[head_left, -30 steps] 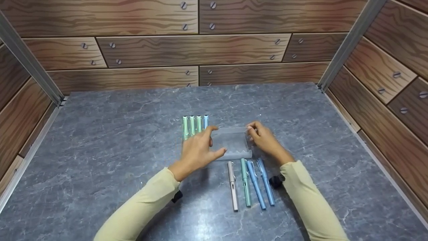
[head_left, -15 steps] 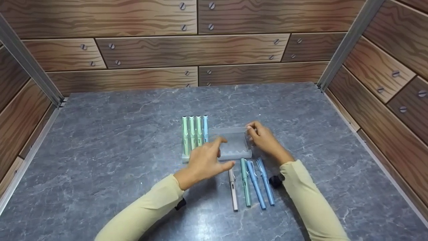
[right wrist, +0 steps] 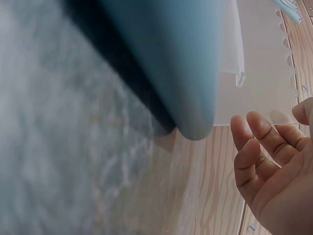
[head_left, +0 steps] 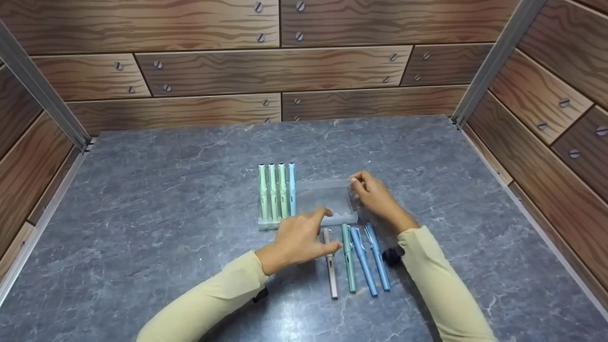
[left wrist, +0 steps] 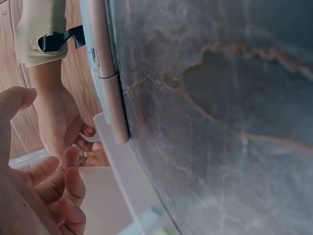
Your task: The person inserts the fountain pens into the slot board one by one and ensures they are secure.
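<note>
A clear plastic pen tray [head_left: 325, 197] with a notched front edge lies mid-table. Three green pens [head_left: 273, 194] and one light blue pen [head_left: 292, 190] lie side by side in its left part. My right hand [head_left: 377, 194] pinches the tray's right edge near the far corner. My left hand [head_left: 299, 237] is above the tray's front edge, fingers loosely bent, holding nothing. Closest to its thumb is a grey pen [head_left: 331, 273] on the table. Right of that lie a teal pen [head_left: 349, 266] and two blue pens [head_left: 365, 266], caps toward the tray.
The grey marbled table [head_left: 166, 190] extends around the tray. Wood-patterned walls [head_left: 275, 71] stand behind it and at both sides, with metal posts [head_left: 498, 61] at the corners.
My left hand has moved back toward me and a little right, from over the tray's pens to its front edge. My right hand stays at the tray's right edge.
</note>
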{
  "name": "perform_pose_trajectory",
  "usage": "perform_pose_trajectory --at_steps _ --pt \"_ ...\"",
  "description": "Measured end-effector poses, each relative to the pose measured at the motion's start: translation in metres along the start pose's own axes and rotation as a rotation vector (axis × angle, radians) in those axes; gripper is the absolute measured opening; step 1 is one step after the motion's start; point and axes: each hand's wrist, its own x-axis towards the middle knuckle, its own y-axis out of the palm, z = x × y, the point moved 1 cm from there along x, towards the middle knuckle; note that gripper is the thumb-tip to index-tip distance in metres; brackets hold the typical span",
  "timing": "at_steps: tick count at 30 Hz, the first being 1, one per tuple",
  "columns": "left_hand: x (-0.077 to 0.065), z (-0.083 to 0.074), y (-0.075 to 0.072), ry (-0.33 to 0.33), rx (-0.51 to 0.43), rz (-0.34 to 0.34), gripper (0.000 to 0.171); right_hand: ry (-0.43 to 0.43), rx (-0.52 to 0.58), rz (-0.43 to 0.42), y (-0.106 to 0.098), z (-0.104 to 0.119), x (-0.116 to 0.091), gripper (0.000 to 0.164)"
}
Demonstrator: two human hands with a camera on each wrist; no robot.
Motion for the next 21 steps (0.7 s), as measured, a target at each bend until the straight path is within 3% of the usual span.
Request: perform_pose_trajectory --at_steps 21 --pt "-0.002 0.002 0.018 -0.047 0.021 0.151 0.071 0.004 -0.029 -0.007 0.0 0.0 0.0 0.026"
